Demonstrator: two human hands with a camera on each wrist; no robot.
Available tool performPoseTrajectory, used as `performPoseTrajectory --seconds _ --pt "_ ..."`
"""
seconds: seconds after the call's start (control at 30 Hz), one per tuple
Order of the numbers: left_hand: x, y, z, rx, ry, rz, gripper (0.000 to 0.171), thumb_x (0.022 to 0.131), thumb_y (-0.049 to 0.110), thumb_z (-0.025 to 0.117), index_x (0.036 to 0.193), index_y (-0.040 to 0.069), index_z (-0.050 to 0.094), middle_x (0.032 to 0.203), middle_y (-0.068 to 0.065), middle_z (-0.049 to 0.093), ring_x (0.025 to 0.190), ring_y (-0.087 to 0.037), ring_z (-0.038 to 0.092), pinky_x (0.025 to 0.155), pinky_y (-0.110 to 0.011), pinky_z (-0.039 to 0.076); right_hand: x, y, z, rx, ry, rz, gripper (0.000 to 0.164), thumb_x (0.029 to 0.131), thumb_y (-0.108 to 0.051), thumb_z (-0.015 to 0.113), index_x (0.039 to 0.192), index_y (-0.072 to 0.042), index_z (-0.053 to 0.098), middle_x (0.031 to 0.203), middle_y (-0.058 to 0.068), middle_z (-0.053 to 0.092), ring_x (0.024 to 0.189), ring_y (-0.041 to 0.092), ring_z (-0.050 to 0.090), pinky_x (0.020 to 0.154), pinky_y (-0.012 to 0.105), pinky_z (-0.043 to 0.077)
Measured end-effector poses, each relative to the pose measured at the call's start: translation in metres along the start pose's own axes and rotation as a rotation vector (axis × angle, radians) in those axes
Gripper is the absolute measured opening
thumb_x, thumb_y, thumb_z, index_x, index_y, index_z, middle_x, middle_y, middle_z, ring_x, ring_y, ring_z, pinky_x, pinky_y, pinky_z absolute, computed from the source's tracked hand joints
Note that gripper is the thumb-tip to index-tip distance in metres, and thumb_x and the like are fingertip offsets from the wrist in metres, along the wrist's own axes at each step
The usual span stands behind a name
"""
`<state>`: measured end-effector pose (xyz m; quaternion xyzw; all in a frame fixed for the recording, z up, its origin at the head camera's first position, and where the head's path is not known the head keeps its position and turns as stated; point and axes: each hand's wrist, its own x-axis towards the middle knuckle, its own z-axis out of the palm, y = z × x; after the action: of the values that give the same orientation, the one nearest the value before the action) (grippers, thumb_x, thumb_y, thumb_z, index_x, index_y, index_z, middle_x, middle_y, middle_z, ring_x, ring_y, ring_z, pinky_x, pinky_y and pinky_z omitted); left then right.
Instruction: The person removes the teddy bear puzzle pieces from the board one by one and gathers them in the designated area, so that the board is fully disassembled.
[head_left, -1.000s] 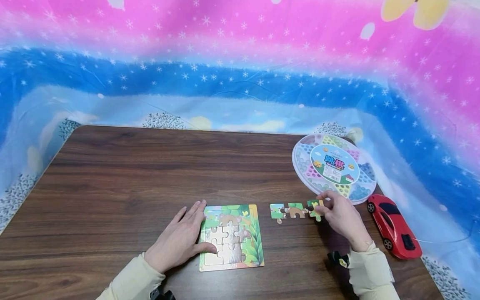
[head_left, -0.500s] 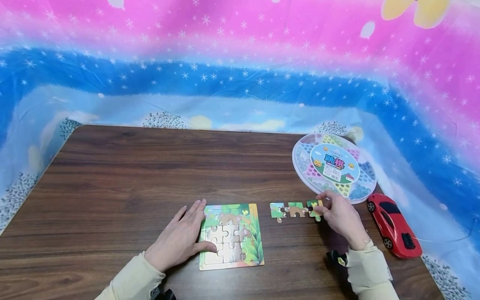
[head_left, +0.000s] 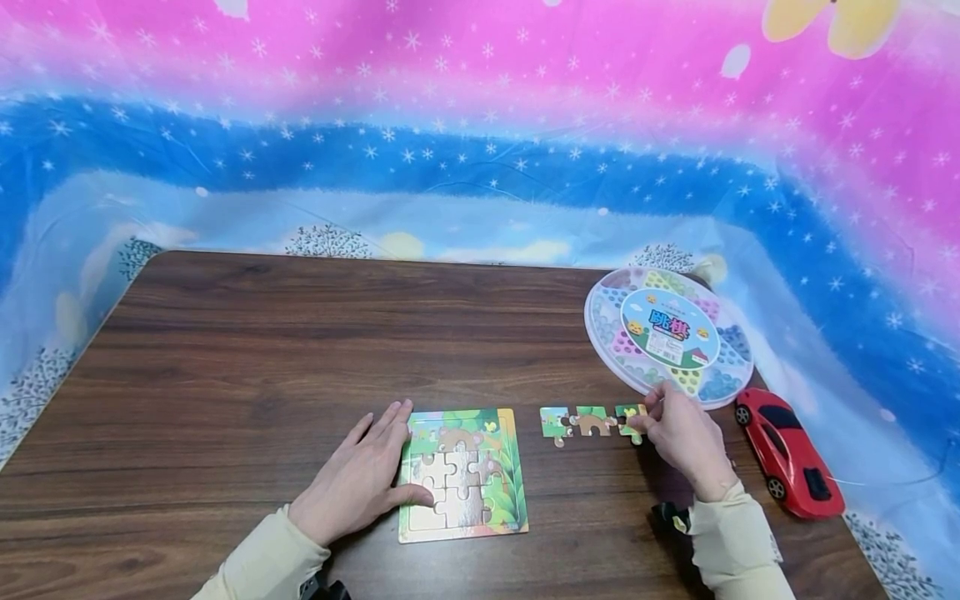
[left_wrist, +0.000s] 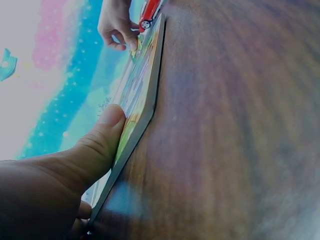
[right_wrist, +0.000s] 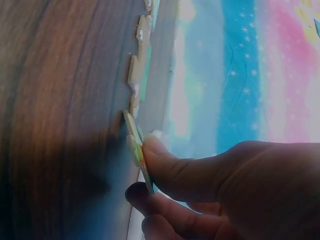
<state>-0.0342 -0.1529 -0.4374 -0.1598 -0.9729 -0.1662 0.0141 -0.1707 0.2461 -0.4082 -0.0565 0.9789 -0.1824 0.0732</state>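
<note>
My left hand (head_left: 360, 475) rests along the left side of a square jigsaw puzzle board (head_left: 514, 467) with a bear picture. Its fingers lie straight, and in the left wrist view the thumb (left_wrist: 95, 147) is over the board's edge. To the right of the board, my right hand (head_left: 686, 442) pinches a green puzzle piece (right_wrist: 134, 145) between thumb and fingers; that piece is tilted, one edge lifted, in the right wrist view. Two more loose pieces lie in a row left of it: a light green one (head_left: 553, 422) and a brown bear one (head_left: 594, 423).
A round Chinese checkers set (head_left: 667, 329) under a clear lid lies behind my right hand. A red toy car (head_left: 787, 454) stands at the table's right edge. The brown wooden table (head_left: 300, 333) backs onto a pink and blue patterned cloth (head_left: 450, 158).
My right hand's fingers have shifted slightly on the rightmost piece, with the thumb now further over it. The left hand, the board and the other two pieces stay in place.
</note>
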Motion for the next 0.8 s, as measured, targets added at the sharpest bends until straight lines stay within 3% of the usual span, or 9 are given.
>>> performPoseTrajectory --seconds 0.8 --pt "-0.0011 0.0006 -0.0007 -0.012 -0.003 -0.004 0.082 0.074 0.066 0.068 0.12 -0.002 0.054 0.151 -0.023 0.035 0.142 -0.032 0.029 0.111 -0.054 0.029 -0.0011 -0.0034 0.0034 -0.062 0.064 -0.022 0.029 0.083 -0.026 0.078 0.09 -0.008 0.056 0.072 0.001 0.058 0.061 0.019 0.053 0.057 0.039 0.041"
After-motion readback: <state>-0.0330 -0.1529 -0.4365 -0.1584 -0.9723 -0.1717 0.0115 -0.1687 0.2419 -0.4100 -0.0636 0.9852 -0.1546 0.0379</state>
